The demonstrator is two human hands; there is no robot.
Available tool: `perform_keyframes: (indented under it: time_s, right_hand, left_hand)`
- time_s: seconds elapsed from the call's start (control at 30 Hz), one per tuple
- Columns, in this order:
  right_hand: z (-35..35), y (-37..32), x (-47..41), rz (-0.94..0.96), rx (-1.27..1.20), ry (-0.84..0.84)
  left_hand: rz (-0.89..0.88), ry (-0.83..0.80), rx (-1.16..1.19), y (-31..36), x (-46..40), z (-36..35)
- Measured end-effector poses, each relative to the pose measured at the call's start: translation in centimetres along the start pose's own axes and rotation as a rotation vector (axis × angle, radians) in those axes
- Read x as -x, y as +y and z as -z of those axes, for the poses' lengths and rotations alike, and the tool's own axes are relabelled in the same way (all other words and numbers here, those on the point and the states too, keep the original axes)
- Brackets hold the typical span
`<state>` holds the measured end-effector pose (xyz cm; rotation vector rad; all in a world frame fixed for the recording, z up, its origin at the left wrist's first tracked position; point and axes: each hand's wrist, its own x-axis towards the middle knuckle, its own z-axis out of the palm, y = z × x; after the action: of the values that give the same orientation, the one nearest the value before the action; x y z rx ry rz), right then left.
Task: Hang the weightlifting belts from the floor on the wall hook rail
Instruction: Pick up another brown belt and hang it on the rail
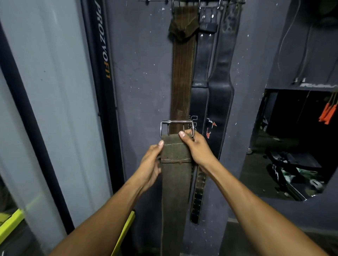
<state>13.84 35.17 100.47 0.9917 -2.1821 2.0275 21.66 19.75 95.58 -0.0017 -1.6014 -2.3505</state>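
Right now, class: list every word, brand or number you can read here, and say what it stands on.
"PROZVOFIT", running vertically: black frame post left of the wall.
"USI": black belt hanging on the hook rail; larger letters lower down are partly hidden.
Red logo lettering on the wider black belt: too blurred to read.
White lettering on the dark panel at right: blurred, unreadable.

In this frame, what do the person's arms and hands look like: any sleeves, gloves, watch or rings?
Both forearms are bare up to the frame's bottom edge, with no sleeve in view. The left hand and right hand wear no gloves. No watch, wristband or ring shows on the visible sides, and the visible thumbnails are short and unpainted.
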Motion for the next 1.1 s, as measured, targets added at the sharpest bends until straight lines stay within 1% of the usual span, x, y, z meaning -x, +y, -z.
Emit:
perform_keyframes:
  time_s: [0.07, 0.13, 0.23, 0.27, 0.33, 0.4, 0.43, 0.47, 0.5, 0.57, 0.63, 0.7, 0.73, 0.77, 0.83, 0.9, 1.0, 1.03, 1.07, 1.1]
  right_hand:
    - [0.1, -1.2, -0.5, 0.024, 0.034, -0.004]
    - [0.0, -2.1, -1.0, 0.035, 0.036, 0.033]
    - [-0.4, -3.1, -1.6, -0.015, 0.031, 0.13]
    - [-0.6, -3.4, -1.7, -0.036, 0.091, 0.187]
    - [-1.1, -3.8, -1.9, -0.062, 0.307, 0.343]
    - [-1.5, -3.7, -1.5, -0.003, 0.561, 0.515]
    - [-1.8, -3.7, -1.1, 0.061, 0.622, 0.546]
    - [-2.1, -3.7, -0.7, 0.117, 0.615, 0.504]
    - [-2.4, -3.6, -0.4, 0.15, 0.562, 0.415]
    - [-3.2, -3.4, -0.3, 0.147, 0.47, 0.225]
    - [-3.9, -3.5, -0.7, 0.138, 0.348, 0.142]
    - [-4.2, -3.6, -1.4, 0.126, 0.128, 0.162]
    - [-4.2, -3.4, -1.7, 0.12, 0.018, 0.195]
    - [-4.0, -3.2, -1.9, 0.114, -0.057, 0.245]
    - [-3.4, -2.9, -2.4, 0.1, -0.121, 0.336]
    - [-2.9, -2.9, -2.8, 0.092, -0.166, 0.333]
    - [-2.2, -3.9, -3.4, 0.083, -0.249, 0.224]
    - [-1.9, -4.5, -3.8, 0.085, -0.293, 0.178]
    - [-1.5, -5.1, -4.0, 0.087, -0.336, 0.139]
    - [-1.2, -5.7, -4.3, 0.08, -0.375, 0.113]
  left_hand:
    - [-0.151, 0.052, -0.15, 2.0, -0.8, -0.7]
    - [-0.316, 0.037, -0.254, 3.7, -1.3, -1.1]
    - [-0.427, 0.002, -0.3, 5.9, -1.7, -2.0]
    - [-0.456, 0.005, -0.313, 6.4, -1.8, -2.5]
    - [-0.499, 0.044, -0.368, 7.1, -2.2, -3.2]
    - [-0.516, 0.135, -0.403, 7.7, -2.7, -3.7]
    - [-0.517, 0.172, -0.387, 8.1, -3.0, -3.7]
    - [-0.51, 0.193, -0.356, 8.5, -3.3, -3.8]
    - [-0.498, 0.197, -0.33, 9.0, -3.6, -4.0]
    - [-0.489, 0.167, -0.326, 9.7, -3.9, -4.5]
    - [-0.5, 0.124, -0.398, 9.9, -3.6, -5.2]
    - [-0.48, 0.015, -0.444, 9.6, -3.2, -5.6]
    - [-0.443, -0.038, -0.438, 9.6, -3.0, -5.6]
    - [-0.398, -0.084, -0.424, 9.7, -2.9, -5.4]
    - [-0.332, -0.143, -0.389, 10.1, -3.1, -4.7]
    - [-0.342, -0.097, -0.342, 10.4, -3.7, -3.7]
    - [-0.464, 0.143, -0.334, 10.6, -4.6, -2.3]
    - [-0.461, 0.204, -0.36, 10.6, -5.0, -1.8]
    - [-0.418, 0.222, -0.388, 10.6, -5.3, -1.3]
    - [-0.339, 0.175, -0.399, 10.8, -5.6, -0.9]
